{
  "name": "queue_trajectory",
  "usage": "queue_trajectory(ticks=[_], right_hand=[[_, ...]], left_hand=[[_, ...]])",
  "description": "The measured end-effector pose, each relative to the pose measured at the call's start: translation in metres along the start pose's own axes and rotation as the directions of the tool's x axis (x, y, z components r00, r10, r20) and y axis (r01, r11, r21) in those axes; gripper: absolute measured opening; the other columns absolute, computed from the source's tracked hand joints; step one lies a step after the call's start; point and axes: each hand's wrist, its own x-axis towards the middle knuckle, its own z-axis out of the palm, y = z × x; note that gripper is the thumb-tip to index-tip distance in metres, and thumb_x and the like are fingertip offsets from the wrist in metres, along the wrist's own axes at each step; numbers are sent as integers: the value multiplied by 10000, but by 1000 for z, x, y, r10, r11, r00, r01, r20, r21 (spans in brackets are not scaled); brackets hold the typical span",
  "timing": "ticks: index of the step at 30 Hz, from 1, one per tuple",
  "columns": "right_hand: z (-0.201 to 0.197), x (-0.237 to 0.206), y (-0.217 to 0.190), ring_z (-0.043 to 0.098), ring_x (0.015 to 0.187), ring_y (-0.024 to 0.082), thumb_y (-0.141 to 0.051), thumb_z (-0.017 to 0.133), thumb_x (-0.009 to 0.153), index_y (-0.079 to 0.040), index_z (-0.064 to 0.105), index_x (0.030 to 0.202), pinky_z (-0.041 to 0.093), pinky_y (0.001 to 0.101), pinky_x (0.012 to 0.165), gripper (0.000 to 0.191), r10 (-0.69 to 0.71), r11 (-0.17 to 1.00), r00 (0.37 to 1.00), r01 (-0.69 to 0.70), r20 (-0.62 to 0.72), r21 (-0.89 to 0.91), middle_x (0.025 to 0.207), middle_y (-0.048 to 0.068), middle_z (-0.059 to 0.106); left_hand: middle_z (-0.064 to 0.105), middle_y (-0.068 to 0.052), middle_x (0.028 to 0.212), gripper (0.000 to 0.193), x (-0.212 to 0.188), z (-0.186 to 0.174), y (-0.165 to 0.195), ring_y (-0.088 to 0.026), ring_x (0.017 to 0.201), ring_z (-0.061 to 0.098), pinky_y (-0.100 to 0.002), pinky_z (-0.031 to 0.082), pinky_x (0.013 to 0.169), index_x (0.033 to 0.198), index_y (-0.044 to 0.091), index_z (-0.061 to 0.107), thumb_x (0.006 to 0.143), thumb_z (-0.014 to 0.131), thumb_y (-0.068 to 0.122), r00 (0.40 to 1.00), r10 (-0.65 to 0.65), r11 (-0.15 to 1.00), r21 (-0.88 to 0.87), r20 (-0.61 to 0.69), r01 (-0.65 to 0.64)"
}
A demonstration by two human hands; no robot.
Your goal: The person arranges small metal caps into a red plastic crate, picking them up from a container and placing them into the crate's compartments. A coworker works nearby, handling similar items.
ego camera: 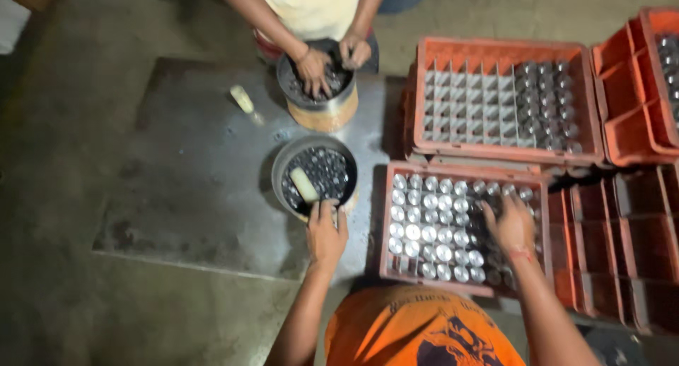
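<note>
The left hand [325, 231] is gripping the rim of the round metal tin [315, 175], while the right hand [511, 224], fingers spread, is resting on capped bottles in the orange crate [463, 169].

Dim, grey-brown concrete floor [85, 196] with a darker rectangular metal floor plate [191, 196] laid flat at its centre. Worn orange plastic compartment crates [622, 253] stand packed edge to edge along the right side. Light is low and uneven, falling off toward the shadowed left and lower edges.
</note>
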Motion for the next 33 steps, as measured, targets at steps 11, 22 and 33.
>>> queue_trajectory(ticks=[11,22,33], right_hand=[[-25,-99,31,583,1017,366,-334,705,1056,-30,665,1184,498,450,962,333,150,985,967,-164,-205,-56,1068,173,625],[-9,-56,27,610,1024,357,-438,668,893,-123,736,1035,512,452,841,352,358,863,920,-391,-159,-322,1080,116,678],[0,-48,35,611,1076,325,-464,633,836,-140,747,1009,506,460,934,383,424,841,900,-433,-104,-325,1014,56,705]], left_hand=[[582,-319,1208,332,222,67,7,-509,1081,588,-537,501,921,1202,-49,573,931,617,137,926,373,915,144,63,-378],[640,-240,1287,367,392,153,-1,-410,1246,576,-487,424,1069,1236,64,667,944,530,239,795,46,970,163,605,-181],[584,-236,1359,426,418,183,-32,-391,1300,524,-455,387,1110,1339,76,591,993,498,306,672,-131,927,330,729,-178]])
